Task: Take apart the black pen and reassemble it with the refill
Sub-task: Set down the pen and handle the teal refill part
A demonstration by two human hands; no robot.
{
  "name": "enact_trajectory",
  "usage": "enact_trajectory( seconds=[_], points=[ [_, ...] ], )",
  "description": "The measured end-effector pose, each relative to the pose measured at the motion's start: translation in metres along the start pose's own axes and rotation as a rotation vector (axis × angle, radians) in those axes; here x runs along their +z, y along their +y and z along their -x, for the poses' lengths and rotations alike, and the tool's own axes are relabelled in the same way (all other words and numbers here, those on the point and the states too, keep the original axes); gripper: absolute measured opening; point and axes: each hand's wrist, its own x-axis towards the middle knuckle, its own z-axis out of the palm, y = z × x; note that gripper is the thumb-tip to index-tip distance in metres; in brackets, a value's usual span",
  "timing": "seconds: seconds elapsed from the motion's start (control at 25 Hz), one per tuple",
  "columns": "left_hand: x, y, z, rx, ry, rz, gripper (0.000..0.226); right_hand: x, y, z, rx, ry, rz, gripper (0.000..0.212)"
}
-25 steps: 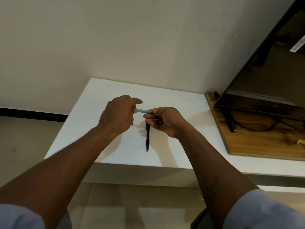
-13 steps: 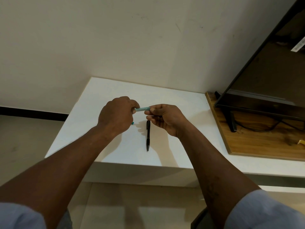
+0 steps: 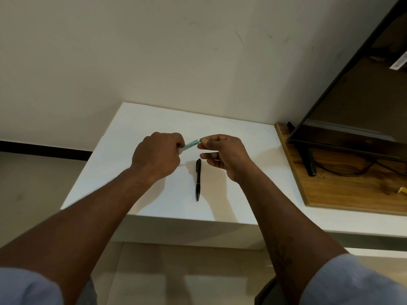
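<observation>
Here the black pen (image 3: 198,179) lies flat on the white bench (image 3: 141,128), in one piece and untouched, with its tip end toward the person and its clip end away. Just above its far end, both hands hold a short teal pen (image 3: 191,144) in the air, tilted, with its right end higher. The left hand (image 3: 157,155), to the left of the black pen, has its fingers curled round the lower end of the teal pen. The right hand (image 3: 222,155), to the right of the black pen, pinches the upper end with thumb and forefinger, and its other fingers are loosely bent. Far to the right of the black pen a dark television (image 3: 352,95) stands on a wooden board (image 3: 352,190)
</observation>
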Motion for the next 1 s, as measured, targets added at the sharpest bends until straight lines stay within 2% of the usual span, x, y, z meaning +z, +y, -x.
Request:
enact_trajectory(
  seconds=[0.28, 0.44, 0.76, 1.0],
  points=[
    [0.0008, 0.0014, 0.0022, -0.039, -0.087, -0.008, 0.015, -0.0003, -0.0007, -0.0003, -0.074, 0.074, 0.011, 0.01],
    [0.004, 0.0002, 0.0024, -0.058, -0.117, 0.002, 0.017, -0.0017, -0.0017, -0.0004, -0.093, 0.091, -0.043, 0.003],
    [0.0062, -0.0017, 0.0009, -0.081, -0.154, 0.003, 0.009, -0.0053, -0.0025, -0.0019, -0.105, 0.101, -0.176, 0.006],
    [0.0032, -0.007, -0.0045, -0.181, -0.334, 0.1, 0.007, -0.003, -0.0009, -0.0009, -0.065, 0.076, -0.137, 0.01]
  ],
)
